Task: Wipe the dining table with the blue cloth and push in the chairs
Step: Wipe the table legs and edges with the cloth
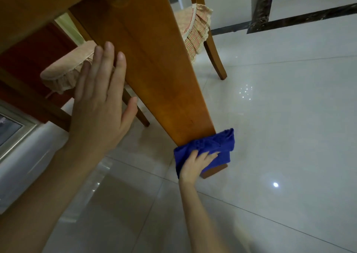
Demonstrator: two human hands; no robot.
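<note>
Blue cloth (216,146) is wrapped round the foot of the wooden counter leg (150,59), just above the glossy tiled floor (280,117). The right hand (195,166) holds it there, fingers curled over it, grasping it against the wood. The left hand (98,102) is released, fingers straight, beside the leg higher up. A frilled chair (65,71) stands behind on the left, a checked chair (197,27) on the right

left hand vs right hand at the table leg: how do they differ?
1. The left hand is open, fingers straight, holding nothing; the right hand grips the blue cloth.
2. The left hand is higher up beside the orange-brown wooden table leg; the right hand is at its foot, near the floor, with the cloth wrapped round the leg.
Shared: both are bare and at the same leg.
</note>
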